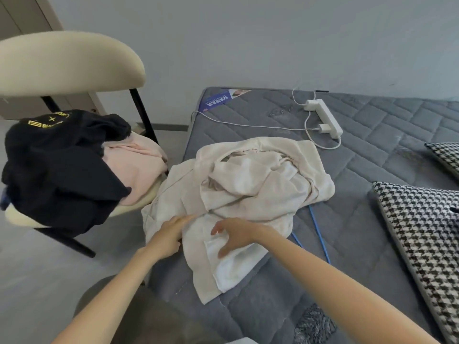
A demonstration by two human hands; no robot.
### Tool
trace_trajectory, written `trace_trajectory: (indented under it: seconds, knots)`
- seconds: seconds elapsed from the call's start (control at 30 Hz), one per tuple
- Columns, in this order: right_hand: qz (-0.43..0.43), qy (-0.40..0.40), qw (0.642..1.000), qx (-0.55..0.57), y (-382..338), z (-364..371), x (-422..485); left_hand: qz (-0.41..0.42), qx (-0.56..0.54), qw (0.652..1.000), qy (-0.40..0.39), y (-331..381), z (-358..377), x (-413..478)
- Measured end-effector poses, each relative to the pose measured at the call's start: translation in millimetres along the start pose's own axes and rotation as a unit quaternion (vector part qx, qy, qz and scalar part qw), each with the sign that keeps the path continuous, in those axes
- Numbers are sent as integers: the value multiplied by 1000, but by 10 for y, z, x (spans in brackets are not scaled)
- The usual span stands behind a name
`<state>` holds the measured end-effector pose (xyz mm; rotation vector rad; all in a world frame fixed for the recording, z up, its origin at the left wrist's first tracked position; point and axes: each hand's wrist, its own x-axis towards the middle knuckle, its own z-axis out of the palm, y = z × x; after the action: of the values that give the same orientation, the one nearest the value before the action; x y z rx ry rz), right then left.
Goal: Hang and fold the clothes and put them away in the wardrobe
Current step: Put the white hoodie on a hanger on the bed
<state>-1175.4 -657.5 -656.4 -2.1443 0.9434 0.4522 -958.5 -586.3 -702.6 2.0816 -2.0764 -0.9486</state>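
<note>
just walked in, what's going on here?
A person is working on a cream garment that lies crumpled on the grey mattress. The left hand and the right hand both rest on its near part with fingers fairly straight; it is not yet folded. A black garment and a pink garment lie piled on the chair.

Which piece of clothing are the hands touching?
The crumpled cream garment on the grey mattress. The left hand and right hand touch it; the black top and pink top lie on the chair.
</note>
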Motion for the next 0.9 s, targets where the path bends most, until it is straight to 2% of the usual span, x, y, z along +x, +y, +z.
trace_trajectory:
  seconds: [0.07, 0.13, 0.2, 0.27, 0.37, 0.47, 0.53, 0.6, 0.7, 0.73, 0.77, 0.8, 0.87, 0.9]
  knots:
    - [24, -63, 992, -111, -7, 191, 43, 6, 11, 1000, -4, 9, 6, -66]
    - [23, -40, 983, -175, 7, 302, 36, 10, 38, 999, 2, 49, 11, -102]
    - [-1, 35, 989, -141, 41, 324, -6, 11, 71, 997, 18, 106, 16, -116]
    - [7, 76, 994, -79, 94, 270, -88, 8, 90, 995, 37, 188, 5, -120]
    - [46, 67, 994, -75, 143, 101, -319, 17, 139, 988, 58, 328, -26, -105]
    - [95, 65, 992, -49, 216, -116, -642, 61, 206, 974, 73, 531, -4, -96]
    - [146, 21, 988, -42, 297, -243, -914, 88, 241, 963, 82, 709, 63, -94]
    - [225, -58, 970, -77, 427, -288, -1183, 103, 257, 957, 87, 890, 150, -98]
    - [360, -233, 888, -167, 600, -131, -1446, 100, 264, 956, 73, 1067, 295, -135]
    - [367, -275, 866, -201, 624, -42, -1481, 97, 269, 956, 67, 1091, 333, -153]
    - [353, -287, 864, -218, 625, 48, -1474, 96, 274, 955, 63, 1099, 363, -172]
    - [322, -258, 888, -202, 618, 133, -1435, 97, 278, 954, 64, 1093, 385, -191]
    - [262, -106, 953, -108, 563, 206, -1314, 98, 267, 956, 68, 1062, 405, -230]
    - [228, -25, 971, -73, 508, 202, -1236, 96, 255, 960, 70, 1042, 397, -244]
